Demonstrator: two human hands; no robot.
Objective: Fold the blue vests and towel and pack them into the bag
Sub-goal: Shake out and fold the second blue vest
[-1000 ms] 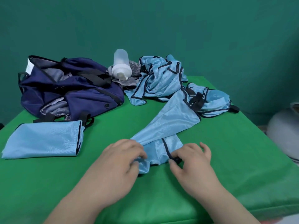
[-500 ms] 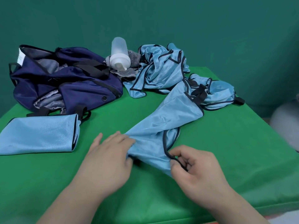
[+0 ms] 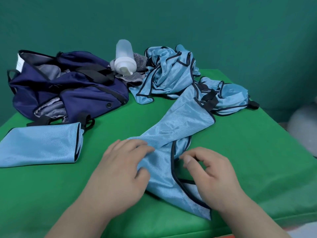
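A light blue vest (image 3: 178,127) with dark trim lies stretched and twisted across the middle of the green table. My left hand (image 3: 120,170) pinches its near left part between thumb and fingers. My right hand (image 3: 212,176) rests on its near right corner, fingers curled at the dark trim. One folded blue vest (image 3: 41,145) lies flat at the left. Crumpled blue vests (image 3: 171,74) are heaped at the back, with another (image 3: 229,97) at the back right. The navy bag (image 3: 68,86) lies open at the back left.
A white plastic bottle (image 3: 124,57) lies on a grey striped cloth (image 3: 135,78) between the bag and the heap. The green table (image 3: 257,152) ends close in front of me and at the right. A pale rounded object (image 3: 305,127) stands beyond the right edge.
The vest's near end has been drawn towards me and spread out. My left hand took hold of its left part, and my right hand slid down to the near right corner.
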